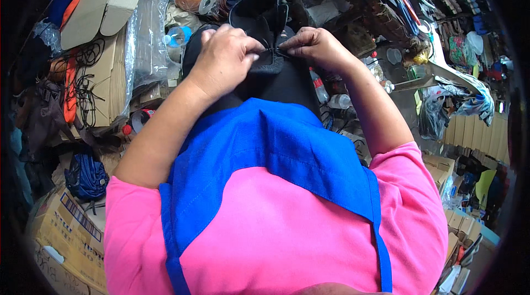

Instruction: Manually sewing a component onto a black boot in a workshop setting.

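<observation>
Head view, sole entry. Principal item: one black boot-like piece (264,30), its collar raised at the far side. Location: upper middle, over the dark-clothed lap (276,93), just beyond the far edge of a blue apron (265,124).

Left hand (226,57): thumb and forefinger closed in a pinch at the near part of the piece, other fingers bent. Right hand (320,46): likewise pinching, fingertips near those of the left. Held between them: something thin and dark, possibly a lace or strip; black on black, its kind cannot be told.

Hazards, as judged: loss of the thin part, should either pinch slacken; tilting or sliding of the piece, the lap being a soft support and both hands occupied; uneven pull, should one hand draw harder; misplacement, from poor contrast.

Edges and room: left, clear plastic sheeting (149,41) and a folded cardboard piece (105,2), near enough to limit a wide elbow swing. Far side, an orange-brown spool (194,0), close to the collar. Right, a clear bottle (339,101) below the forearm, liable to a knock if the arm drops. Freest room: upward, and back toward the body above the apron.
</observation>
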Motion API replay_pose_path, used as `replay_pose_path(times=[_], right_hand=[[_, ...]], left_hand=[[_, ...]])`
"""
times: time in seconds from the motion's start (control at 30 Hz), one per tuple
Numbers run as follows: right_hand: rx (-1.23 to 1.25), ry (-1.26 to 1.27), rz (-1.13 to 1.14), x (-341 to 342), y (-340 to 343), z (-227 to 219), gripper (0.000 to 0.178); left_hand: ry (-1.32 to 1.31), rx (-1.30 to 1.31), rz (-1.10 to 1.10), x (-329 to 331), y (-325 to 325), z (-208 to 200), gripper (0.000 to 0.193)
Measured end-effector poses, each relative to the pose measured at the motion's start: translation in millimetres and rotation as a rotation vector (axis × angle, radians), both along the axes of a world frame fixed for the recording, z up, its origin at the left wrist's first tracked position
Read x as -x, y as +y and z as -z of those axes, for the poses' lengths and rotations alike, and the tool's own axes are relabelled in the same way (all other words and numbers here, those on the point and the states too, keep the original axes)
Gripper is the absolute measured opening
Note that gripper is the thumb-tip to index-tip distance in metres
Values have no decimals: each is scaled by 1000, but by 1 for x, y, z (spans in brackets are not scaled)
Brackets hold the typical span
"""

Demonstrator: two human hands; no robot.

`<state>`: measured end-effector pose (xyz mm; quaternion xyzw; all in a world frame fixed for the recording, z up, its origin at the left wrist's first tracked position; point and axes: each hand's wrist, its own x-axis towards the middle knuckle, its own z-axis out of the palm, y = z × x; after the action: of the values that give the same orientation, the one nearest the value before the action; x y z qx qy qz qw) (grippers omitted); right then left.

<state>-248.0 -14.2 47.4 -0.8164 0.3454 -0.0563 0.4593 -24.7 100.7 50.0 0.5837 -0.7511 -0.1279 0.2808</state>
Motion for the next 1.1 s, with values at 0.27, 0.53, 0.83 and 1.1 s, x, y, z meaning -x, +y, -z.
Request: replay_pose_path(times=[0.27, 0.53, 0.83, 1.1], right_hand=[[-220, -62, -25, 2, -15, 13, 24], [-324, -15, -56, -7, -20, 4, 23], [-482, -127, 164, -7, -6, 7, 26], [-468, -104, 95, -14, -14, 11, 17]], left_hand=[[-3, -60, 53, -13, -12, 32, 24], [10, 25, 99, -11, -26, 28, 19], [92, -145, -101, 3, -3, 24, 19], [116, -346, -197, 23, -17, 21, 18]])
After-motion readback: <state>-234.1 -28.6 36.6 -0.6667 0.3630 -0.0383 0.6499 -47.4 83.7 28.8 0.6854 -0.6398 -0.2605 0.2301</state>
